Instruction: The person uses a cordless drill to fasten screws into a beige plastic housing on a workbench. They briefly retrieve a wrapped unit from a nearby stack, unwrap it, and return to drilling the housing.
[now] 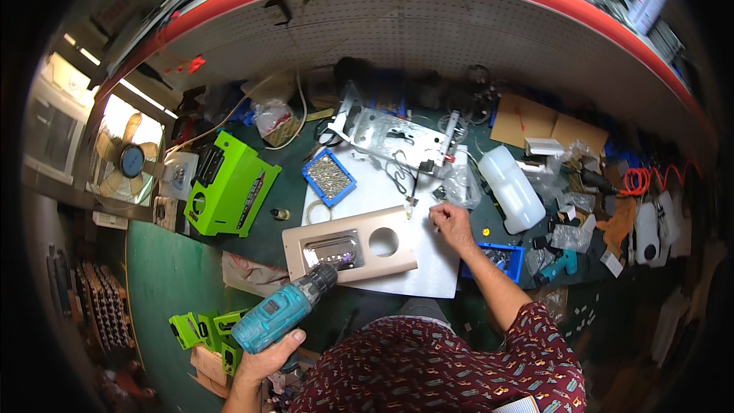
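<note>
Drill [284, 310] clenched in left hand [267, 358] grip; right hand [451, 223] grip pinched, fingertips on white sheet [428, 260], contents unclear.

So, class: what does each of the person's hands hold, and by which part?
The left hand holds a teal cordless drill by its handle, its tip over the beige panel. The right hand rests on the white sheet; whether it pinches anything cannot be told.
</note>
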The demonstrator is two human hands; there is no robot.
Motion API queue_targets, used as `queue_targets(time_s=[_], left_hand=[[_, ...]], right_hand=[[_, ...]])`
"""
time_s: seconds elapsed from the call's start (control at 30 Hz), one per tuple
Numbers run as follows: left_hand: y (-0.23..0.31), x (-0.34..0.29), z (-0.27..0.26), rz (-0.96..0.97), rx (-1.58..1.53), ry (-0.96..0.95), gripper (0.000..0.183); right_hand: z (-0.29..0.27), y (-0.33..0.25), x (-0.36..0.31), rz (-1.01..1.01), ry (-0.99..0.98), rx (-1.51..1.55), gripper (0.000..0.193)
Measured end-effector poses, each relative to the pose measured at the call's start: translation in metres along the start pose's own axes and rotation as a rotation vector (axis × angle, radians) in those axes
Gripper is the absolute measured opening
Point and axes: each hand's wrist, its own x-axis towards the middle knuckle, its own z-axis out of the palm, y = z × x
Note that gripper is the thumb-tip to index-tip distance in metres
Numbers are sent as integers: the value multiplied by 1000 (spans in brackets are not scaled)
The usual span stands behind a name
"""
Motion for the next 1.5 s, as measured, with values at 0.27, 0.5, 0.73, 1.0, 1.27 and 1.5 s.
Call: queue_targets(time_s=[0.27,0.5,0.73,1.0,1.27,1.5], left_hand=[[-50,-21,-8,-199,-27,138,35],[-84,-49,-10,-376,-180,248,34],[-114,-60,-24,-304,-198,294,32],[-100,-25,-49,-268,-264,234,30],[-92,14,-60,-117,-166,43,28],[-71,27,-54,78,-199,-46,27]], right_hand=[[126,-128,130,-687,-510,-439,12],[268,-108,190,-901,-788,-1270,17],[262,-82,196,-958,-764,-1080,15],[225,-153,169,167,-741,138,7],[148,-221,45,304,-899,909,6],[120,-196,-53,278,-749,1044,6]])
